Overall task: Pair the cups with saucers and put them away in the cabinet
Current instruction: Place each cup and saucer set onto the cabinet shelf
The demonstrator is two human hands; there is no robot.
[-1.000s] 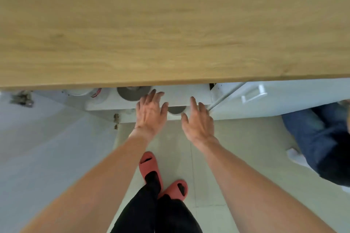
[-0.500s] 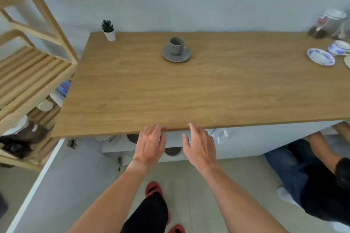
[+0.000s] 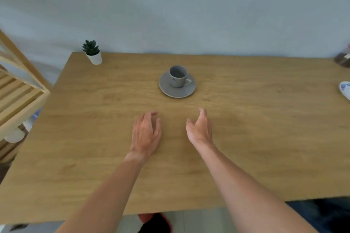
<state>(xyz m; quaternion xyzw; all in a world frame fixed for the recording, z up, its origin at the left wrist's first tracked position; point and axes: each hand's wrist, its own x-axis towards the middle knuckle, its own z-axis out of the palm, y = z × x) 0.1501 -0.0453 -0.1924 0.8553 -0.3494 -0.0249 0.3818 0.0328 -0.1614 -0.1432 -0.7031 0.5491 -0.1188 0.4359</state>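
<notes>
The fingers of the left hand (image 3: 146,133) were loosely curled and slightly apart, holding nothing, palm down just over the table (image 3: 265,138). Those of the right hand (image 3: 200,128) were open and spread, thumb apart, also empty. At twelve o'clock from both hands, near but not touching, the grey cup (image 3: 177,76) stood upright on its grey saucer (image 3: 177,91), handle toward three o'clock. Both looked like glazed ceramic: stiff, breakable, smooth, and the loose cup would likely slide if tipped. The saucer's rim at nine and three o'clock seemed the safest hold, kept level.
</notes>
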